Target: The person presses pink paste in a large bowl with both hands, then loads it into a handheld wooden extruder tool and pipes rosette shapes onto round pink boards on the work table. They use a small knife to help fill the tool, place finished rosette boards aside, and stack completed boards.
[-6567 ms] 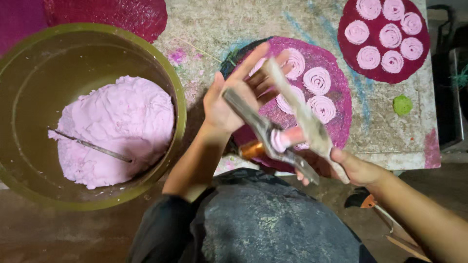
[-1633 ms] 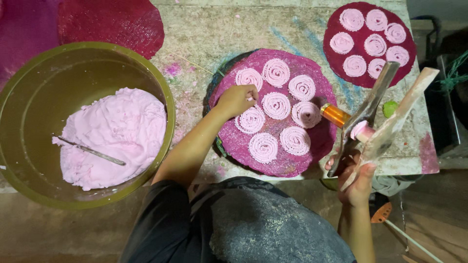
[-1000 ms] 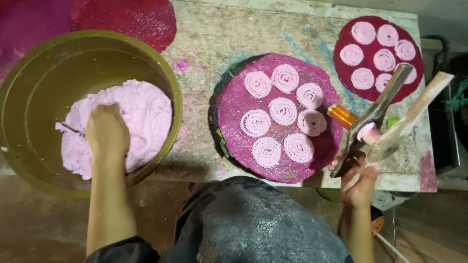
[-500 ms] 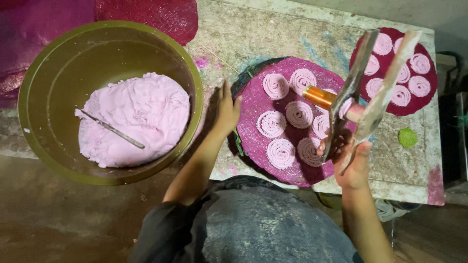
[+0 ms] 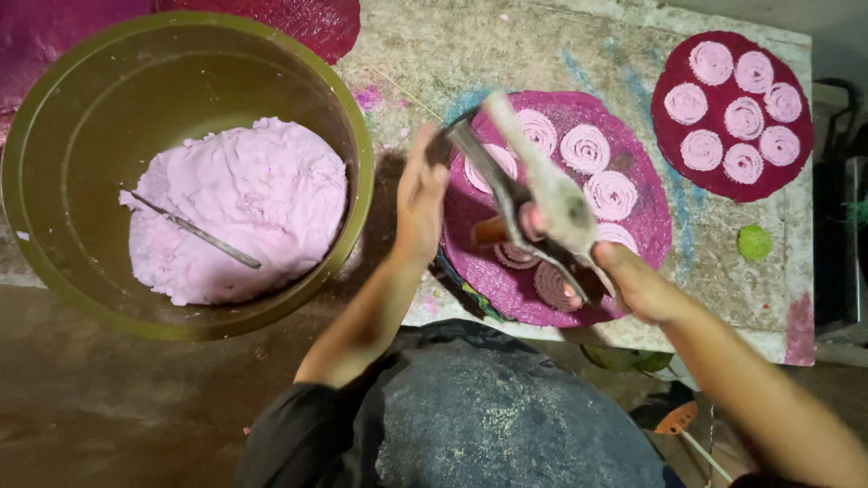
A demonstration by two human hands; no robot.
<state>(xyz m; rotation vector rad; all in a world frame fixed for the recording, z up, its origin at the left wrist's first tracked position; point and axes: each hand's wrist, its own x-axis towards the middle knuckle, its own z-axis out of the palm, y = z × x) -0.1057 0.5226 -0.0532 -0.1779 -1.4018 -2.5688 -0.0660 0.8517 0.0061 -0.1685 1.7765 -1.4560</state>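
1. The hand press point(image 5: 533, 194), a long two-handled tool of dull grey metal and pale wood with pink dough at its middle, hangs over the near round mat point(image 5: 633, 235), running from 11 o'clock down to 5 o'clock.
2. The right hand point(image 5: 637, 285) clenches both handle ends at the tool's 5 o'clock end, its forearm coming in from 4 o'clock.
3. The left hand point(image 5: 420, 203) stands on edge, fingers straight and pointing to 12 o'clock, fingertips just beside the tool's far tip; whether it grasps anything I cannot tell.
4. On the dark pink mat lie pale pink dough spirals point(image 5: 586, 147), partly hidden by the press.
5. At 2 o'clock a second mat point(image 5: 674, 145) bears more spirals.
6. At 9 o'clock an olive bowl point(image 5: 357, 136) holds a mound of pink dough point(image 5: 262, 199) with a thin metal rod point(image 5: 194, 230) lying across it.
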